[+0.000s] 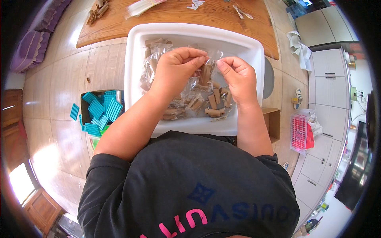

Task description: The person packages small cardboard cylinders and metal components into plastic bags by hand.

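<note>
My left hand (pixel 177 68) and my right hand (pixel 240 77) are raised over a large white plastic tub (pixel 260 75). Thumb and fingers of both hands are pinched together at the top of a small clear plastic bag (pixel 206 74), one hand on each side. Brown pieces show through the bag's film. Below, inside the tub, lie several loose brown cylinder-shaped pieces (pixel 212 101), to the right of the middle. More filled clear bags (pixel 149 73) are heaped at the tub's left, partly hidden by my left hand and forearm.
A wooden table (pixel 107 33) stands beyond the tub, with a stack of clear bags (pixel 143 7) on it. To the left, a box (pixel 84 104) overflows with teal ridged plates (pixel 96 108). An open cardboard box (pixel 273 119) sits at the right, near a white wire basket (pixel 298 133).
</note>
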Demonstrator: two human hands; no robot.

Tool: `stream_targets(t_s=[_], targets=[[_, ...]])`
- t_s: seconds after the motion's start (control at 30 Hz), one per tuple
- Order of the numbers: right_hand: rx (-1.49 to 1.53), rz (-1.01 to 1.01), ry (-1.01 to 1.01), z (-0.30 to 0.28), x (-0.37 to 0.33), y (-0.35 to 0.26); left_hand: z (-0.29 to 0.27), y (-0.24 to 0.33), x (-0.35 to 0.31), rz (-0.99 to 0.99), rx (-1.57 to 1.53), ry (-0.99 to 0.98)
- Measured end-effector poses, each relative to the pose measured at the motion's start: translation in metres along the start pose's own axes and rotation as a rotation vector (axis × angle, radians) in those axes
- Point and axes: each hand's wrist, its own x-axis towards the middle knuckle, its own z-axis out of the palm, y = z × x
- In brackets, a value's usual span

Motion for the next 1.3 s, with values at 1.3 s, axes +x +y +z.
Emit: stream_targets(t_s=[1.3], targets=[[-0.992,-0.134,0.819,-0.182,-0.006,-0.007,-0.006,0.011,0.003,0.764,0.744,0.172]])
